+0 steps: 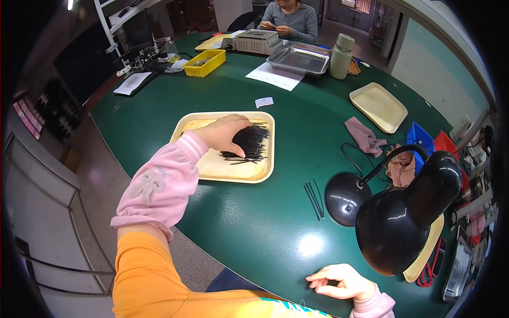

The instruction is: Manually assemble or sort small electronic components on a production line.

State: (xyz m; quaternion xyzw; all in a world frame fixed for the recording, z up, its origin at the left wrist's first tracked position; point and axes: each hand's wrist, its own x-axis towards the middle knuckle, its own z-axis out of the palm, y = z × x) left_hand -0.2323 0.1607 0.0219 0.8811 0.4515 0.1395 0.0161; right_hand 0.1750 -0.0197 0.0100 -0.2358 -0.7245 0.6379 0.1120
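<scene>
My left hand [229, 132] reaches over a cream tray [222, 173], its thumb and fingers round a thick pile of thin black rods [253, 140]. The rods lie roughly side by side on the tray, and a few stick out loosely at the near side. My palm hides the left end of the pile. Near the front edge of the green table, my right hand [343, 282] rests with loosely bent fingers apart and nothing in them. Farther forward, several separate black rods [314, 199] lie on the table beside the lamp base.
A black desk lamp [392, 228] bends over the right side. Beyond it lie cloths [366, 135], an empty cream tray [378, 107] and blue and red bins [420, 140]. A metal tray [300, 57], green bottle [342, 56] and yellow box [205, 63] stand farther back. Opposite sits another person [297, 24].
</scene>
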